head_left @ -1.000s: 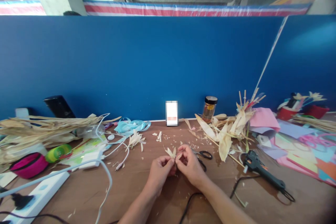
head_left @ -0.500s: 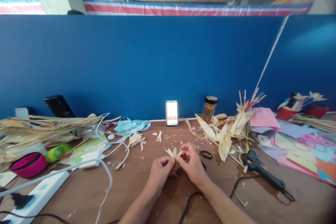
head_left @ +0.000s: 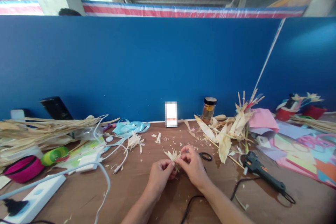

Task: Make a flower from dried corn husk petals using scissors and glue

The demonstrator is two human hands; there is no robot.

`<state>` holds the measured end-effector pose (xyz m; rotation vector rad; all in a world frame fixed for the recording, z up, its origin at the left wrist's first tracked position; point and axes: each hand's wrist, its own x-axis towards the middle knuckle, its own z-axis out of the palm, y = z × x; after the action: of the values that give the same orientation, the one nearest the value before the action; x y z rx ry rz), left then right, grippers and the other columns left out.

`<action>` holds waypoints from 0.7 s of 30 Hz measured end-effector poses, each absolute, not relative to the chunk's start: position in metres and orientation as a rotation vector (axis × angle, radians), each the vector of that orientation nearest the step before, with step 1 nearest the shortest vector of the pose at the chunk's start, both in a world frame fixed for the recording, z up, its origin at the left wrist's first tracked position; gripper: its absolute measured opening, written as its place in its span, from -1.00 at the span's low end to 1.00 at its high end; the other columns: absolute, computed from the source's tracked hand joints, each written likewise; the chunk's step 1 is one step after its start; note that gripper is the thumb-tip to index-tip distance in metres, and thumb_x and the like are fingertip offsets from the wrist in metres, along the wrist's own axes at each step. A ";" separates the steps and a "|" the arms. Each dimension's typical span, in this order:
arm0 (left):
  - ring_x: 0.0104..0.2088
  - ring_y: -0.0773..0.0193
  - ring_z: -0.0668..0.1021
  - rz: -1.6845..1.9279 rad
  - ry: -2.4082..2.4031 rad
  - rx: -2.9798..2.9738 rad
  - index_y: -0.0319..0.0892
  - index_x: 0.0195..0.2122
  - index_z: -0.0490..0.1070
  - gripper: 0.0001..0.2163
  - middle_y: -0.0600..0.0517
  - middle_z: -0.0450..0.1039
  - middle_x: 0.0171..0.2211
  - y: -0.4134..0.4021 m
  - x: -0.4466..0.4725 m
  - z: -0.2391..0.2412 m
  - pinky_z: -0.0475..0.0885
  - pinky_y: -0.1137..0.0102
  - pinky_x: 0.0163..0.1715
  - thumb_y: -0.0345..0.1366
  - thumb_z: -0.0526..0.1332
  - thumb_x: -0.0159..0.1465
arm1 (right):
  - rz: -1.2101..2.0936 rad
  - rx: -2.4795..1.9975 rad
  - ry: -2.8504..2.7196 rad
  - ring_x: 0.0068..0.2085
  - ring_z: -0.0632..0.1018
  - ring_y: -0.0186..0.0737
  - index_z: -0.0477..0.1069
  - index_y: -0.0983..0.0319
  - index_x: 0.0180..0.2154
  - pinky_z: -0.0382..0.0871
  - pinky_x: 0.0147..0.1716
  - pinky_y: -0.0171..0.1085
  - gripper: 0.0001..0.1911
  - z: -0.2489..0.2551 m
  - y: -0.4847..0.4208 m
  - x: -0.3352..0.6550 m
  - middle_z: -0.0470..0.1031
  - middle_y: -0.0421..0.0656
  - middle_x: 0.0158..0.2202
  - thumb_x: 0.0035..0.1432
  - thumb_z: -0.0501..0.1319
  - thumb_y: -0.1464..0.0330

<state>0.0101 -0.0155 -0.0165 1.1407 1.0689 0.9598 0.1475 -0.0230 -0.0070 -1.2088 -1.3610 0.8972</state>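
Observation:
A small pale flower of dried husk petals (head_left: 172,155) is pinched between my two hands over the middle of the table. My left hand (head_left: 161,174) is closed on its lower part, thumb and forefinger together. From the other side, my right hand (head_left: 191,163) grips a petal near the flower's base with thumb and forefinger. Its remaining fingers are curled above. The stem end is mostly hidden by the fingers. Just beyond my right hand lie black-handled scissors (head_left: 205,156), partly covered by it.
A black glue gun (head_left: 265,173) with its cord lies to the right, near dried husks (head_left: 225,140) and coloured paper (head_left: 301,157). A lidded jar (head_left: 209,109) stands by the blue partition (head_left: 168,63). Leftward are blue ribbon (head_left: 128,128), husk petals (head_left: 134,140), white cables and a power strip (head_left: 39,196).
My right thumb and forefinger have moved slightly left, closer to the flower's centre. The flower stays in both hands. The whole view has shifted a little.

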 end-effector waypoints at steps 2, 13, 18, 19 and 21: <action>-0.60 0.40 0.41 0.966 1.080 1.161 -0.30 -0.46 0.46 -0.72 0.06 0.38 -0.63 -0.016 0.011 -0.017 0.34 0.50 -0.55 -0.13 0.22 0.02 | 0.905 -1.202 -1.364 -0.56 0.41 -0.34 0.15 0.19 -0.28 0.19 -0.55 -0.39 -0.73 -0.008 -0.023 0.147 0.40 -0.32 -0.59 -0.03 0.21 0.37; -0.64 0.43 0.34 1.032 1.056 1.244 -0.28 -0.56 0.40 -0.75 0.10 0.32 -0.68 -0.017 0.011 -0.015 0.23 0.54 -0.62 -0.16 0.20 0.04 | 0.892 -1.179 -1.390 -0.46 0.47 -0.28 0.16 0.19 -0.23 0.31 -0.44 -0.33 -0.71 -0.010 -0.024 0.145 0.42 -0.26 -0.50 -0.02 0.19 0.38; -0.62 0.42 0.35 1.072 1.066 1.243 -0.28 -0.50 0.41 -0.77 0.10 0.32 -0.66 -0.016 0.010 -0.013 0.25 0.54 -0.59 -0.17 0.18 0.06 | 0.937 -1.165 -1.357 -0.41 0.48 -0.26 0.18 0.21 -0.18 0.34 -0.40 -0.30 -0.68 -0.010 -0.024 0.143 0.44 -0.21 -0.44 -0.01 0.19 0.35; -0.62 0.42 0.35 1.081 1.065 1.239 -0.28 -0.49 0.41 -0.77 0.10 0.33 -0.65 -0.016 0.009 -0.013 0.26 0.53 -0.59 -0.17 0.18 0.06 | 0.948 -1.165 -1.347 -0.42 0.48 -0.27 0.17 0.22 -0.16 0.34 -0.40 -0.30 -0.66 -0.011 -0.023 0.143 0.44 -0.22 -0.45 -0.01 0.19 0.35; -0.60 0.41 0.36 1.096 1.052 1.229 -0.27 -0.47 0.41 -0.77 0.10 0.33 -0.64 -0.016 0.009 -0.013 0.27 0.53 -0.57 -0.17 0.18 0.07 | 0.967 -1.162 -1.345 -0.43 0.47 -0.28 0.18 0.23 -0.17 0.33 -0.42 -0.31 -0.68 -0.011 -0.023 0.143 0.43 -0.22 -0.46 0.00 0.18 0.34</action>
<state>0.0091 -0.0158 -0.0132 1.2285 1.0525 1.0962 0.1428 -0.0226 -0.0111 -1.1619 -1.3453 0.9666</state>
